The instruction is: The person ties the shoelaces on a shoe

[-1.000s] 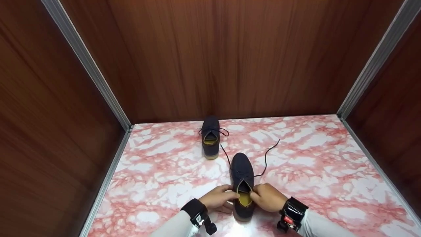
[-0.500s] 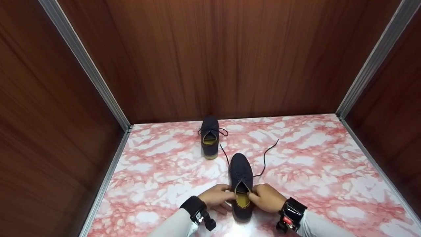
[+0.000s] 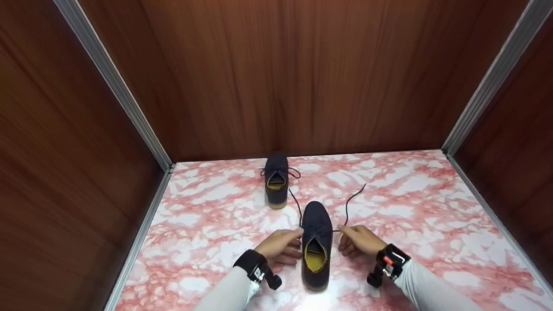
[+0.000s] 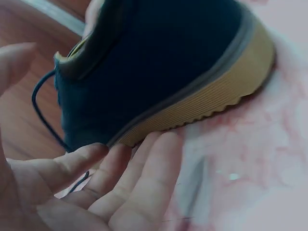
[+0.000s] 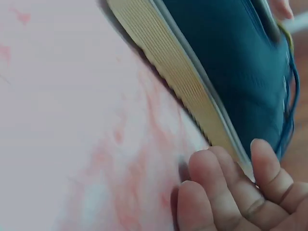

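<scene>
A dark navy shoe [image 3: 316, 216] with a yellow lining and a tan ribbed sole stands upright, toe pointing away from me. Its untied laces spread forward, one left lace [image 3: 296, 202] and one right lace [image 3: 347, 209]. My left hand [image 3: 280, 247] is at the shoe's left side; in the left wrist view its fingers [image 4: 154, 178] stretch to the sole edge, with the thumb apart. On the other side, my right hand [image 3: 362, 241] has its fingertips at the right lace, close to the shoe. Whether they touch the lace cannot be told. The right wrist view shows relaxed fingers [image 5: 207, 175] beside the sole.
A matching shoe [image 3: 277, 190] with its lace tied in a bow stands further back, left of the near shoe, close to the rear wood panel [image 3: 276, 77]. Wood panels with metal edge strips enclose the pink-and-white marbled surface [image 3: 414, 211] on the left and right.
Both hands have let go of the shoe's opening edges and moved forward along its sides. The right hand has also shifted outward to the lace. The shoe has turned very slightly.
</scene>
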`<state>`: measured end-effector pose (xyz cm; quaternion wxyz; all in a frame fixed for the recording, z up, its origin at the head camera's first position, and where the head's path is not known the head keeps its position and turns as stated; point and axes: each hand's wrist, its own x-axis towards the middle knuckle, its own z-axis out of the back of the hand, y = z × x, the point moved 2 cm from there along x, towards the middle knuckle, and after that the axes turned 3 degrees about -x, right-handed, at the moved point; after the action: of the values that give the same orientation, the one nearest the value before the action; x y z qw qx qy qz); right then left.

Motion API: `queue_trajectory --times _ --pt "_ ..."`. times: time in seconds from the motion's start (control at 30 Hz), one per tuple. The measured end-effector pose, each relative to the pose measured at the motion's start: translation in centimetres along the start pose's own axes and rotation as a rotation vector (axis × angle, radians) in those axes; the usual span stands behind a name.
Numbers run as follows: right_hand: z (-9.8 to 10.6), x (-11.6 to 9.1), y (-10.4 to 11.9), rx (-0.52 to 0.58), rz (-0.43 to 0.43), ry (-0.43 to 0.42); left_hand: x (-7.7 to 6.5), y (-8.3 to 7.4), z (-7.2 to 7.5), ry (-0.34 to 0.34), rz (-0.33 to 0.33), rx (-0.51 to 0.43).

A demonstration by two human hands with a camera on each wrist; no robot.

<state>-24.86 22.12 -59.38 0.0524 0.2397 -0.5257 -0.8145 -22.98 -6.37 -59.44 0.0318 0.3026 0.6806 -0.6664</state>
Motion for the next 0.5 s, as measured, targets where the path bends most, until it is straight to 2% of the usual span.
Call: queue_trajectory --times 0.1,0.23,0.33,0.5 --pt "0.8 0.9 -0.6 0.067 -0.077 -0.049 0.8 -0.2 0.1 -0.068 0.015 -0.032" --pt "0.9 1.9 -0.8 0.121 -0.165 -0.096 1.5 -0.6 -0.1 -0.127 0.049 -0.035" --pt "0.6 2.4 -0.8 0.127 -0.199 -0.114 1.8 -0.9 -0.5 -0.134 0.066 -0.012" --pt "0.3 3.0 -0.7 0.151 -0.208 -0.136 2.1 -1.0 -1.5 -0.131 0.04 -0.001"
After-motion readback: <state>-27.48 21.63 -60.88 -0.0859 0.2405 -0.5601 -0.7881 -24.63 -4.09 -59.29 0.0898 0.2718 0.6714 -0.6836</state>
